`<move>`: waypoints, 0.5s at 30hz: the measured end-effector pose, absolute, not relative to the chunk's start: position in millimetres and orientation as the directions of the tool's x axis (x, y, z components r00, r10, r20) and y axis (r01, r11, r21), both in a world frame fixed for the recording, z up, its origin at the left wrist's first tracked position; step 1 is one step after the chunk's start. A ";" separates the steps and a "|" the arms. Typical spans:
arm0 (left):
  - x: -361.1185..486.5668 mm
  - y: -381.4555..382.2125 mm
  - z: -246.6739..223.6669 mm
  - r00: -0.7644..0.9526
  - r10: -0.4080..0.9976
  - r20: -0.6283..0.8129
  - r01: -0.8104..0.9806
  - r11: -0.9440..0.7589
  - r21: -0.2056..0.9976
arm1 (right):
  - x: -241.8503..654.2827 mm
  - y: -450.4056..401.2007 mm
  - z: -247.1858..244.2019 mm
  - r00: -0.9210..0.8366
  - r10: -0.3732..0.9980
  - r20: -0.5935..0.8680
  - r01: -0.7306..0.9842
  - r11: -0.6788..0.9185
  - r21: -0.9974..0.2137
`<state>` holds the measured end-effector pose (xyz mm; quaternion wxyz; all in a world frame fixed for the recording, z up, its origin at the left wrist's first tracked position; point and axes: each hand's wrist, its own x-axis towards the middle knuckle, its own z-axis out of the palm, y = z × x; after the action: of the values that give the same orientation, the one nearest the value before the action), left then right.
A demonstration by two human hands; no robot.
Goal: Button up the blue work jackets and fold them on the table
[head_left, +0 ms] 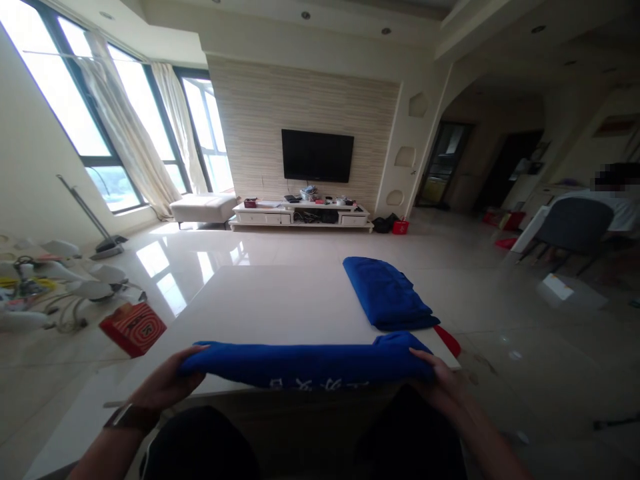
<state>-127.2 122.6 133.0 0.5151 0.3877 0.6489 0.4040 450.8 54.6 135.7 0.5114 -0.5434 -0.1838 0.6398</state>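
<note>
A blue garment [310, 364] with white characters printed on it stretches across the near edge of the white table [270, 303]. Its left end is gripped by my left hand [173, 379], which has a dark band at the wrist. At the other end, my right hand [440, 381] holds the cloth with the thumb on top. The cloth hangs in a long folded strip between both hands, with a raised bunch near the right end. Whether it is a shirt or another piece of clothing I cannot tell. Just beyond it lies a folded blue garment [385, 292] on the table's right side.
Something red [449, 341] sticks out at the table's right edge. A red patterned box [134, 329] stands left of the table, near cluttered white items [90, 287]. My dark-clad knees [203, 443] are under the near edge. A person [623, 200] sits far right behind a chair [575, 223].
</note>
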 end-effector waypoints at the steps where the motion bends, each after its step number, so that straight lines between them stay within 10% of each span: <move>1: -133.2 120.9 140.9 -0.184 0.920 -0.347 0.007 0.354 0.935 | 455.2 48.5 150.5 0.130 0.856 -0.501 -0.493 -0.382 -0.781; 7: -103.9 149.8 187.2 -0.119 0.875 -0.468 -0.545 0.336 0.768 | 470.1 60.4 212.7 0.174 0.848 -0.501 -0.599 -0.312 -0.737; 15: 36.6 306.6 289.7 0.071 0.982 -0.174 -0.601 0.181 0.778 | 537.8 162.7 309.7 0.406 0.897 -0.175 -0.574 0.102 -0.813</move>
<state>36.6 306.6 289.7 0.6811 0.2673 0.3562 0.5812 537.8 162.7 309.7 0.7183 -0.4326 -0.1867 0.5119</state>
